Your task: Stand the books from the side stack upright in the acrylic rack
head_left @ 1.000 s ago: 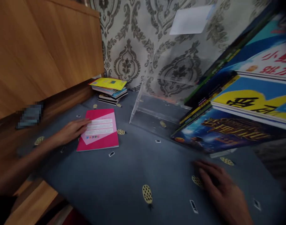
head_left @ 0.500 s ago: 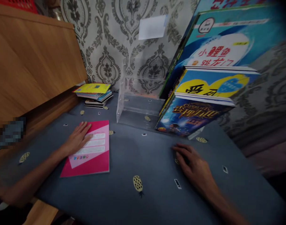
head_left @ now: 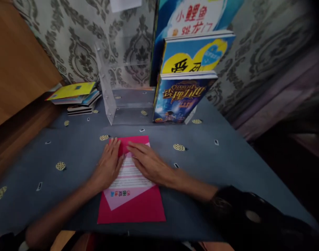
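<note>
A pink book [head_left: 141, 209] lies flat near the front edge of the table, its printed text upside down to me. My left hand [head_left: 109, 165] rests on its upper left side, fingers stretched out. On the upper right part lies my right hand [head_left: 149, 165], fingers extended and pointing left across the cover. Both hands press flat and neither is wrapped round the book. Behind it stands a clear acrylic rack [head_left: 107, 94]; its right part holds upright books, with a dark blue book [head_left: 180, 99] in front of a blue and yellow book [head_left: 196, 52].
A stack of books topped by a yellow one [head_left: 73, 94] sits at the back left, beside a wooden cabinet [head_left: 20, 66]. Patterned wallpaper with a white paper [head_left: 125, 4] is behind the rack. The dark blue tablecloth [head_left: 78, 146] has pineapple prints.
The pink book now lies more centrally in view, under both hands. My right hand has come from the bare tablecloth onto the book. The view has turned and shifted.
</note>
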A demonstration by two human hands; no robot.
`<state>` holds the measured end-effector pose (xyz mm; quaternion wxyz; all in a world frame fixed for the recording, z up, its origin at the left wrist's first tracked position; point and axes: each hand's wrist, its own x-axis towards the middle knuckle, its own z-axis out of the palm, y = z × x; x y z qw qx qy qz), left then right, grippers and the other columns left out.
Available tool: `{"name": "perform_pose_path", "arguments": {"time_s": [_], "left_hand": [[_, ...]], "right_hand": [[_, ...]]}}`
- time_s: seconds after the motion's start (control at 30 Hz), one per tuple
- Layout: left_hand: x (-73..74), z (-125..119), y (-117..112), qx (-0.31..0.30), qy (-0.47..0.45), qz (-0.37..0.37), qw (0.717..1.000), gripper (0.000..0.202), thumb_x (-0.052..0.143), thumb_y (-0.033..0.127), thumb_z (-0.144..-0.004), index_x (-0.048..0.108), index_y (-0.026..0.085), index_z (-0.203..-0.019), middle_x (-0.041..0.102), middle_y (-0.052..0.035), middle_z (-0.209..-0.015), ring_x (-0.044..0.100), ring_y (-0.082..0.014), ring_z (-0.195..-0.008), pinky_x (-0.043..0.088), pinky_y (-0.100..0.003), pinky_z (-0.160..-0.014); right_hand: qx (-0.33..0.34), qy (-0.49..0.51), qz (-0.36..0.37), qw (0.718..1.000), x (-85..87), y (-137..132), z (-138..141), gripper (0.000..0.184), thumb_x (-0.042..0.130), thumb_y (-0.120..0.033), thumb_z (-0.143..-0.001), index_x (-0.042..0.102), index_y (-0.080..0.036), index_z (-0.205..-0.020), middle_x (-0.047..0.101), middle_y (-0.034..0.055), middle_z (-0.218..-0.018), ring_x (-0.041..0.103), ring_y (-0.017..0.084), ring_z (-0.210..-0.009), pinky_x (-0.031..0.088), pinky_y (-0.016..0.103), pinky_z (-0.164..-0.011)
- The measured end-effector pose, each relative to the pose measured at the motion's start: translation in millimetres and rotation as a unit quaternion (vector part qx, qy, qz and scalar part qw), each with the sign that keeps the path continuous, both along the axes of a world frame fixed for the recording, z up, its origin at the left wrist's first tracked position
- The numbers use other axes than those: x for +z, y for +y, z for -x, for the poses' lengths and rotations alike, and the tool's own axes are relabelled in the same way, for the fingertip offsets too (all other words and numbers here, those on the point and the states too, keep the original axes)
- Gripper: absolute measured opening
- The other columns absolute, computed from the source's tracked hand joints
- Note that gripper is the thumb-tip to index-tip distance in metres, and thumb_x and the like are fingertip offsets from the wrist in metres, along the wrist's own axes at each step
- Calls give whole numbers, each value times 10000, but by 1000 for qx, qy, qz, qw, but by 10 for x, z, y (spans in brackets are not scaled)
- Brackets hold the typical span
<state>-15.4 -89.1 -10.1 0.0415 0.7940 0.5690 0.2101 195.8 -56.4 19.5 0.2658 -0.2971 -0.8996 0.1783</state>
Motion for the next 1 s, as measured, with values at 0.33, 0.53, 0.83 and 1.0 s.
{"name": "perform_pose_path", "arguments": {"time_s": [0.33,0.53,0.83,1.0], "left_hand": [[11,-122,-48,-50,18,-64,997,517,314,237,-1013,290,118,-1516,468,-215,-1492,374,-320,-1442,379,-560,-1147],[39,-166,-69,-32,81,-54,995,516,298,255,-1020,314,87,-1508,452,-216,-1509,365,-318,-1446,382,-537,-1148],[12,-178,-62,-28,151,-97,983,627,301,327,-1030,101,114,-1584,444,-203,-1518,384,-325,-1435,405,-543,-1119],[-24,-170,27,-51,183,-139,972,710,305,417,-1034,-29,140,-1595,476,-202,-1495,458,-341,-1385,472,-533,-1053]], "right_hand": [[-13,-53,33,998,-130,113,329,532,396,-255,-1008,350,18,-1462,380,275,-1536,327,300,-1464,318,500,-1200],[-80,-97,18,992,-226,172,-115,598,428,-366,-1008,350,-10,-1483,350,256,-1559,258,309,-1491,289,527,-1207],[-105,-102,20,989,-190,159,-384,581,436,-305,-997,361,5,-1483,340,258,-1563,272,303,-1487,318,508,-1201],[-104,-79,38,991,-164,160,-408,595,462,-261,-977,327,-36,-1511,332,229,-1577,284,285,-1484,342,492,-1192]]}}
